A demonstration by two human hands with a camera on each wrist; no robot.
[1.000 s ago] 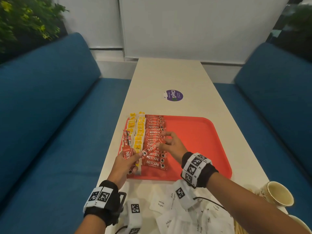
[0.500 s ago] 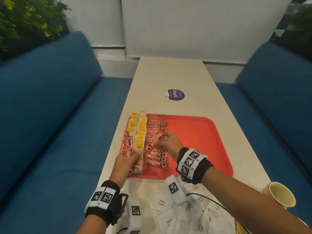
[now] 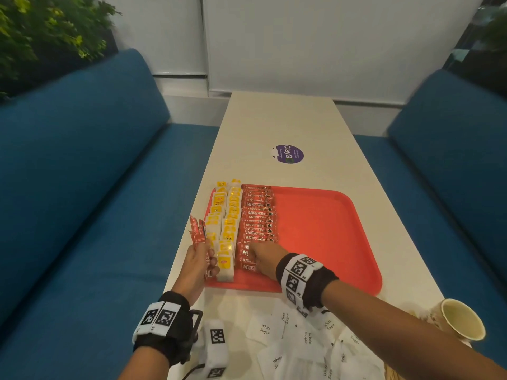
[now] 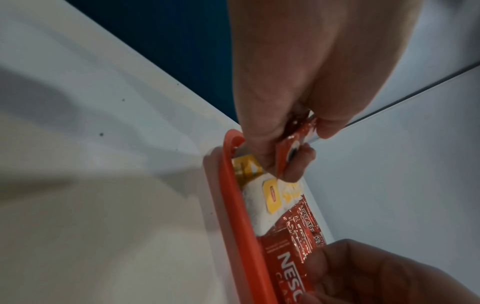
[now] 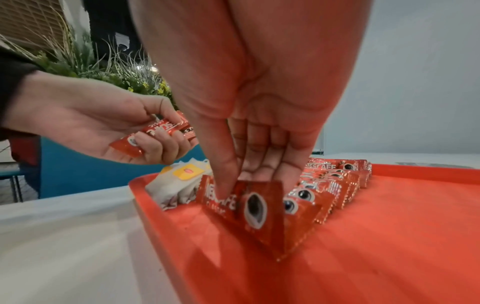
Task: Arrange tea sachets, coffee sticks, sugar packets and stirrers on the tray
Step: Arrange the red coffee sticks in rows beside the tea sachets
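Nearest edge of the counter (image 3: 301, 124): loose white sugar packets (image 3: 264, 328) lie scattered flat, some overlapping, just short of the red tray (image 3: 329, 229). A paper cup (image 3: 461, 319) stands at the near right, off the tray.

Left hand (image 3: 195, 266), at the tray's near left corner: fingers curled round a small bundle of red coffee sticks (image 3: 197, 233), held above the counter edge with the ends fanning upward. The right wrist view shows thumb on top and fingers beneath the bundle (image 5: 158, 133).

Right hand (image 3: 264, 259), over the near end of the coffee row: fingers point down, close together, thumb and fingertips pinching one coffee stick (image 5: 249, 207) that stands on edge, its lower edge on the tray floor, just in front of the row.

On the tray, left part: two columns of yellow-labelled tea sachets (image 3: 229, 223) run from near edge to far edge. Just right of them is one column of coffee sticks (image 3: 258, 215), overlapping like shingles, labels facing up. Right part of the tray shows bare red floor.

Farther along the counter: a round purple sticker (image 3: 288, 154). Blue benches (image 3: 82, 174) flank both sides; green plants (image 3: 41, 31) at far left.
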